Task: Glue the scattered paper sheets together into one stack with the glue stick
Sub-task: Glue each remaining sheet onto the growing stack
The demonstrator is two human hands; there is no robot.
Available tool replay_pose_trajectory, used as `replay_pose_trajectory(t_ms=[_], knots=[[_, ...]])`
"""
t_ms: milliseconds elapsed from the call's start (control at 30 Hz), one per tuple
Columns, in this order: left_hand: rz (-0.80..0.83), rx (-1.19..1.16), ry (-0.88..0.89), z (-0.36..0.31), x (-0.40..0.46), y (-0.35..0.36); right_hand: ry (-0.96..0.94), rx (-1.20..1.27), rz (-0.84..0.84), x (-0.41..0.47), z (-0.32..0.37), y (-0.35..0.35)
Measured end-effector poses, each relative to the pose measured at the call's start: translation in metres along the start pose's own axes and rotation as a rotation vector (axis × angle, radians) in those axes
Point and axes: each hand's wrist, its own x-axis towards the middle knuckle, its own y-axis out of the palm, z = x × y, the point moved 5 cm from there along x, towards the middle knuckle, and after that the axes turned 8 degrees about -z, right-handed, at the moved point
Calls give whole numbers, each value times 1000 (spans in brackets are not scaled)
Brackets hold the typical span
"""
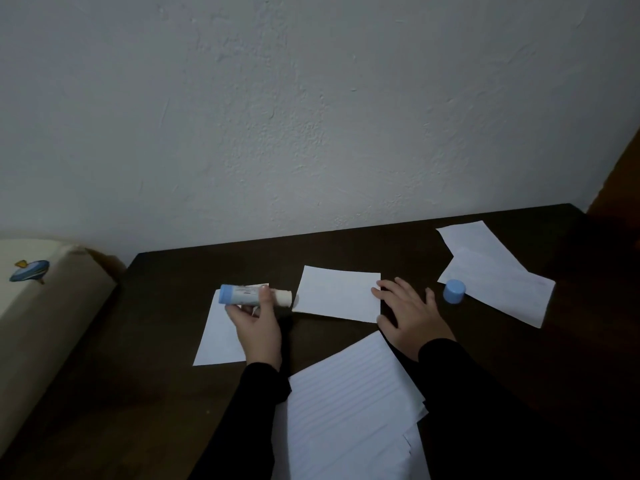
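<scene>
Left of centre in the frame, the left hand (254,325) grips a white glue stick with a light blue base (254,295), fingers and thumb curled round its barrel. The stick lies nearly level, its uncapped white tip pointing right and reaching the left edge of a small white paper sheet (337,294) in the middle of the frame. Right of that sheet, the right hand (410,318) lies flat with fingers spread and relaxed, its fingertips touching the sheet's right edge and holding nothing.

Beneath the left hand lies another white paper sheet (220,336) on the dark brown wooden surface (156,341). Just right of the right hand stands a light blue round cap (454,291), touching the edge of two overlapping white sheets (491,271) in the upper right of the surface. In the lower centre, between the two black sleeves (485,410), lies a pile of lined white paper (349,403), its edges uneven. A pale textured wall (311,116) fills the upper frame. At the left edge sits a cream object with a blue sticker (29,270).
</scene>
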Motion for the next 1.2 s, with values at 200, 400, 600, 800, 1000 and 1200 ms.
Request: replay_pose_trajectory(t_ms=[200, 400, 600, 800, 1000, 1200], knots=[[15, 65, 38, -4, -5, 4, -4, 24, -16, -1, -3, 0], [186, 158, 122, -15, -20, 37, -38, -5, -60, -3, -2, 0], [517, 320, 236, -23, -41, 106, -58, 9, -91, -3, -3, 0], [584, 526, 428, -8, -56, 142, -83, 45, -145, -5, -5, 2], [565, 642, 584, -4, -61, 141, -86, 45, -172, -4, -5, 2], [444, 771, 644, -13, -32, 121, -57, 31, -126, -3, -4, 0]])
